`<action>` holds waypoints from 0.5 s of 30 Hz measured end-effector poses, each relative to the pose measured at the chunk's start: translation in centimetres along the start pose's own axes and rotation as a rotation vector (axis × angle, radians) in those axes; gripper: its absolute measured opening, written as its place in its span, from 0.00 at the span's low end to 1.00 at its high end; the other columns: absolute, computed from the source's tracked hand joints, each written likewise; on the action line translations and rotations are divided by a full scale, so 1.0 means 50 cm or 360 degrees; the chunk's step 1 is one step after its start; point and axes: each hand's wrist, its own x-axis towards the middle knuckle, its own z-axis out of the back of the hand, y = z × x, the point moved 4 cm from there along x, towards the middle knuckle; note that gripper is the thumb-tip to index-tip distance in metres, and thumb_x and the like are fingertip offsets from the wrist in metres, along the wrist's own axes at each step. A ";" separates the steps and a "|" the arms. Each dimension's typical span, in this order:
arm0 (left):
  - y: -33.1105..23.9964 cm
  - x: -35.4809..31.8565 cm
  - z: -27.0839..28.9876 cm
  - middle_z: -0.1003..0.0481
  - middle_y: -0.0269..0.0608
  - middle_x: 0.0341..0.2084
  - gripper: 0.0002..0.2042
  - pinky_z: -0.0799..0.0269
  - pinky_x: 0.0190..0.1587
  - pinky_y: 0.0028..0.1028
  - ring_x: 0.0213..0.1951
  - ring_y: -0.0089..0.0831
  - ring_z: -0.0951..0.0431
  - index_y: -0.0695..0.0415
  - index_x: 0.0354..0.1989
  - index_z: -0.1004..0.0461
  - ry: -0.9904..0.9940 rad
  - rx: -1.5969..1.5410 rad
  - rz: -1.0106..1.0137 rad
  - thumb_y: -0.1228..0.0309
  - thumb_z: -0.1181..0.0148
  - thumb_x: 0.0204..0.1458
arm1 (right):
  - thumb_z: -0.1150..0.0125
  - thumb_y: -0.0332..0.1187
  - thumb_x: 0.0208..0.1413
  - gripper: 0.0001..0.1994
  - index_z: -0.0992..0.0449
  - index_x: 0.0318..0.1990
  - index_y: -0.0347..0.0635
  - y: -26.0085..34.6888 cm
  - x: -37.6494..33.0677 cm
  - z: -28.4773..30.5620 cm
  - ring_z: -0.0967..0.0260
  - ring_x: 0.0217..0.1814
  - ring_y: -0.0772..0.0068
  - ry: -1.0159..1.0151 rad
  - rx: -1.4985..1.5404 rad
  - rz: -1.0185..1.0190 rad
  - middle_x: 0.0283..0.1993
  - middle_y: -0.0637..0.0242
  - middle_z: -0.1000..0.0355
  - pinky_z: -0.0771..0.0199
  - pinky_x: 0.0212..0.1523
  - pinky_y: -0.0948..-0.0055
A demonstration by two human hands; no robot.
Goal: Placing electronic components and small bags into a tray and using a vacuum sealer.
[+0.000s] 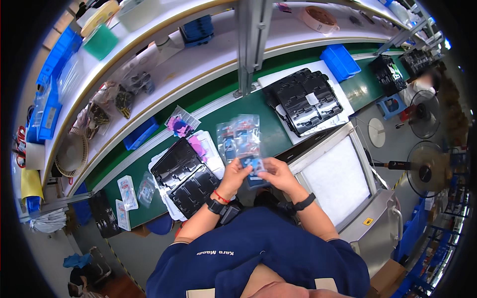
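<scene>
Both hands meet over the near edge of the green bench, in front of my body. Between them is a small clear plastic packet [254,164] with blue and dark contents too small to make out. My left hand [234,178] pinches its left side with thumb and fingers. On the other side, my right hand [279,175] grips the packet's right edge, the thumb lying on top. Just beyond the hands, several clear plastic bags [247,134] with blue and red printed contents lie overlapping on the bench.
Black moulded trays [184,166] lie left, with pink pieces [197,147] beside them. More black trays [303,102] sit back right near a blue bin [341,62]. A metal machine with a white surface [338,176] stands close on the right. A shelf [194,59] runs above the bench.
</scene>
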 end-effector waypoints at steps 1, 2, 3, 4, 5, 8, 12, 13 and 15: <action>0.019 0.013 -0.030 0.29 0.35 0.39 0.17 0.34 0.43 0.21 0.39 0.20 0.29 0.61 0.49 0.36 0.0070 0.0109 0.0075 0.79 0.46 0.49 | 0.43 0.22 0.48 0.11 0.31 0.41 0.35 -0.006 -0.013 0.039 0.31 0.38 0.78 -0.0117 0.0098 -0.0103 0.36 0.65 0.28 0.31 0.38 0.79; 0.039 0.025 -0.059 0.29 0.35 0.39 0.17 0.34 0.43 0.22 0.39 0.21 0.30 0.61 0.49 0.36 0.0161 0.0128 0.0140 0.79 0.46 0.50 | 0.43 0.22 0.48 0.11 0.31 0.41 0.35 -0.016 -0.026 0.074 0.31 0.38 0.78 -0.0118 0.0119 -0.0105 0.36 0.65 0.28 0.31 0.38 0.79; 0.054 0.037 -0.081 0.29 0.34 0.39 0.16 0.34 0.43 0.21 0.40 0.20 0.30 0.61 0.49 0.35 0.0212 0.0129 0.0173 0.78 0.46 0.50 | 0.44 0.23 0.50 0.08 0.30 0.39 0.36 -0.032 -0.041 0.112 0.31 0.37 0.79 -0.0165 0.0130 -0.0170 0.35 0.65 0.28 0.31 0.37 0.79; 0.061 0.054 -0.114 0.29 0.34 0.39 0.16 0.34 0.44 0.21 0.40 0.19 0.31 0.61 0.48 0.35 0.0290 0.0127 0.0220 0.77 0.46 0.50 | 0.46 0.23 0.51 0.06 0.30 0.37 0.36 -0.046 -0.058 0.150 0.31 0.36 0.79 -0.0241 0.0140 -0.0235 0.34 0.66 0.28 0.31 0.35 0.79; 0.066 0.078 -0.113 0.29 0.37 0.40 0.17 0.35 0.45 0.24 0.41 0.24 0.30 0.62 0.48 0.34 0.0109 0.0525 0.0163 0.73 0.44 0.49 | 0.47 0.24 0.52 0.03 0.30 0.34 0.36 -0.046 -0.073 0.187 0.31 0.35 0.79 -0.0347 0.0137 -0.0171 0.32 0.66 0.28 0.31 0.33 0.79; 0.070 0.143 0.016 0.30 0.56 0.41 0.25 0.39 0.48 0.40 0.45 0.50 0.32 0.66 0.46 0.34 -0.0840 0.2041 -0.0462 0.62 0.40 0.42 | 0.49 0.24 0.53 0.03 0.31 0.34 0.34 -0.055 -0.110 0.310 0.31 0.34 0.79 -0.0714 0.0207 0.0002 0.31 0.66 0.28 0.32 0.30 0.80; 0.078 0.182 0.146 0.37 0.64 0.48 0.36 0.45 0.55 0.42 0.51 0.55 0.38 0.69 0.53 0.42 -0.1236 0.2493 -0.0290 0.60 0.37 0.37 | 0.50 0.25 0.54 0.05 0.31 0.38 0.35 -0.090 -0.170 0.526 0.32 0.32 0.78 -0.1360 0.0220 0.0138 0.33 0.66 0.29 0.31 0.30 0.78; 0.093 0.190 0.173 0.42 0.66 0.52 0.39 0.49 0.58 0.41 0.54 0.56 0.42 0.69 0.55 0.46 -0.1207 0.2418 -0.0066 0.57 0.37 0.38 | 0.50 0.25 0.54 0.05 0.31 0.38 0.35 -0.113 -0.176 0.577 0.32 0.32 0.78 -0.1412 0.0223 0.0156 0.33 0.66 0.29 0.31 0.30 0.78; 0.111 0.203 0.178 0.43 0.65 0.53 0.41 0.49 0.58 0.41 0.55 0.55 0.43 0.69 0.56 0.47 -0.1301 0.2373 0.0211 0.55 0.37 0.38 | 0.48 0.24 0.52 0.05 0.30 0.36 0.34 -0.162 -0.198 0.685 0.33 0.31 0.79 -0.1764 0.0242 0.0371 0.31 0.66 0.28 0.34 0.30 0.80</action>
